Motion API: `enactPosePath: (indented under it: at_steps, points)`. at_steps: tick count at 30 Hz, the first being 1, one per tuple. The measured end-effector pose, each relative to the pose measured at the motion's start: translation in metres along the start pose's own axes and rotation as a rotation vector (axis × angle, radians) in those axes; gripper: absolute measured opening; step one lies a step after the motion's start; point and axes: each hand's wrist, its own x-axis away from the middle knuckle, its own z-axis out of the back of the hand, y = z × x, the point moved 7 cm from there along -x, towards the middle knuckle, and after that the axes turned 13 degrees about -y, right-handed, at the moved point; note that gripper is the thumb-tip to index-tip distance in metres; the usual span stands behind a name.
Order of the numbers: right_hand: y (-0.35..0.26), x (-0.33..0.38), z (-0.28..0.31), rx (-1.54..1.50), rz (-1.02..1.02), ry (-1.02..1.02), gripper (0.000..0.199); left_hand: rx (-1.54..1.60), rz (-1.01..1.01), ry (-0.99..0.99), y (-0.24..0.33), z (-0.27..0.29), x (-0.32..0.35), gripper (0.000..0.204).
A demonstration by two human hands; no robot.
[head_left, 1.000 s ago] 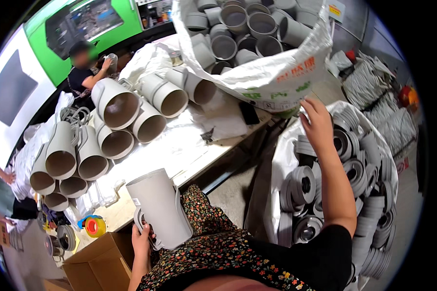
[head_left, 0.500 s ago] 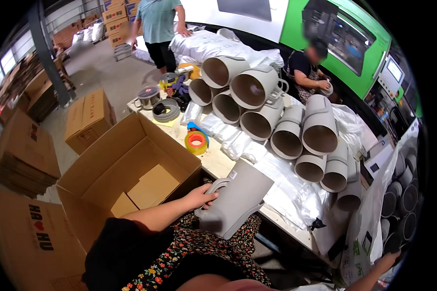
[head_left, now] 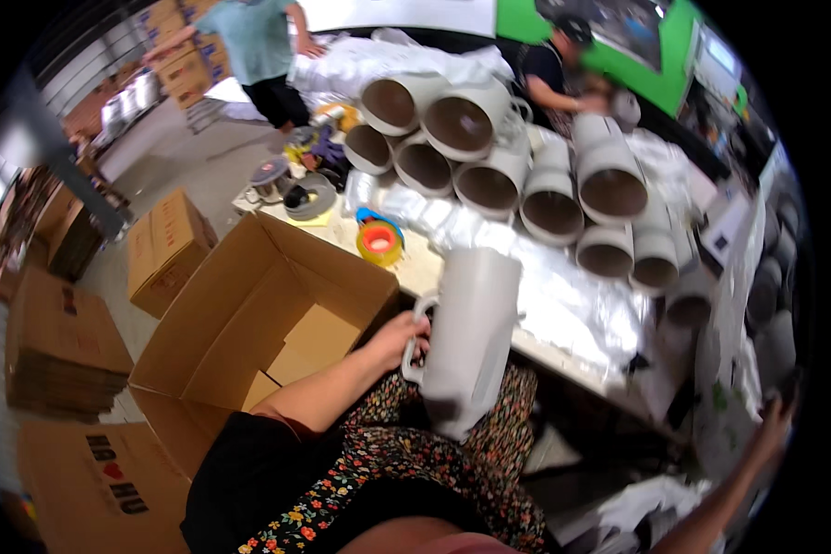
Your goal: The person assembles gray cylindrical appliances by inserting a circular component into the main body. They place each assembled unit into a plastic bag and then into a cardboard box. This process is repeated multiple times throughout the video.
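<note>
I take the held grey pitcher (head_left: 475, 323) as the centre of the clock. The table (head_left: 423, 268) is pale and passes behind it, from 10 o'clock round to 4 o'clock. Behind the table, at 1 o'clock, there is a green machine (head_left: 517, 20), and a seated person (head_left: 543, 81) is in front of it. At 11 o'clock stands a person in a light shirt (head_left: 254, 51).

The open carton (head_left: 208, 309) is at 9 o'clock; in it I see only brown cardboard flaps. A large white sack (head_left: 737, 286) at 3 o'clock contains grey vessels (head_left: 777, 342), which are blurred. Between 4 and 5 o'clock is another white bag (head_left: 642, 503), with dark contents that I cannot distinguish.

The left hand (head_left: 402, 342) is closed around the handle of the pitcher, which is slightly tilted. The right hand (head_left: 774, 427), between 3 and 4 o'clock, is near the sack; it is blurred, so I cannot tell how open it is, or if it holds something.

Stacked pitchers (head_left: 489, 189) lie on their sides from 11 to 2 o'clock and occupy much of the table. A tape roll (head_left: 379, 242) is between 10 and 11 o'clock.
</note>
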Motion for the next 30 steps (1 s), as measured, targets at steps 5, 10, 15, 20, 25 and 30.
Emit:
enactPosePath:
  at_steps: [5,10,15,20,25,30]
  points:
    - [-0.07,0.204,-0.197,0.098,-0.099,-0.479,0.048,0.518,-0.165,-0.102,0.037,-0.01,0.018,0.023]
    - [-0.144,0.392,-0.306,-0.969,-0.751,-1.095,0.04,0.064,-0.236,-0.076,0.09,-0.06,0.028,0.028]
    - [-0.123,0.395,-0.286,-1.001,-0.87,-1.135,0.038,-0.49,0.025,-0.199,0.03,-0.096,0.02,0.034]
    - [-0.015,0.319,-0.113,0.033,-0.421,-0.475,0.036,-0.645,0.025,-0.477,0.029,-0.135,-0.003,0.037]
    - [0.03,0.318,0.024,0.622,-0.671,-0.307,0.041,-0.561,0.029,-0.427,0.021,-0.118,-0.014,0.035]
    - [0.027,0.389,-0.018,0.647,-0.933,-0.532,0.064,-0.686,-0.019,-0.367,0.021,-0.121,-0.018,0.041]
